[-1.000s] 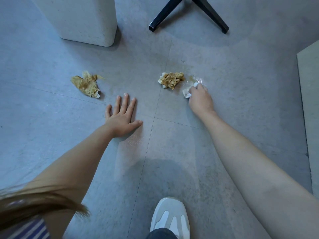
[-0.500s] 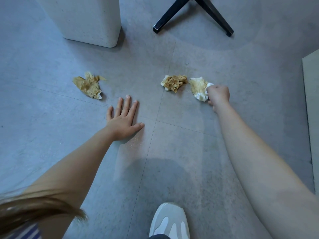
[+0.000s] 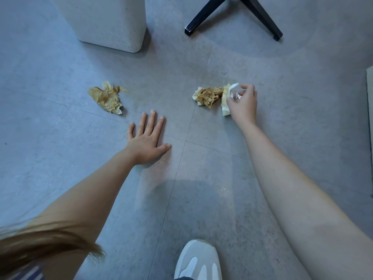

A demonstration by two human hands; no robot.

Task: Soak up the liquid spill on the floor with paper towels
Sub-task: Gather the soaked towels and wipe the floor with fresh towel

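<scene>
My right hand (image 3: 243, 105) is curled over a crumpled paper towel (image 3: 225, 107), white with a yellow-brown stain, and grips it between thumb and fingers low on the grey floor. The towel touches a brown soaked wad (image 3: 207, 95) just to its left. A small wet glint shows under my right fingers. A third soaked, flattened towel (image 3: 107, 98) lies apart at the left. My left hand (image 3: 147, 139) rests flat on the floor with its fingers spread, holding nothing.
A white speckled pedestal (image 3: 113, 23) stands at the back left. Black chair legs (image 3: 201, 19) splay at the back right. My grey-white shoe (image 3: 198, 261) is at the bottom edge. A pale panel (image 3: 370, 118) borders the right edge.
My right hand lifted off the spill spot, turned the towel stained side up and brought it left against the middle wad. My left hand stayed flat.
</scene>
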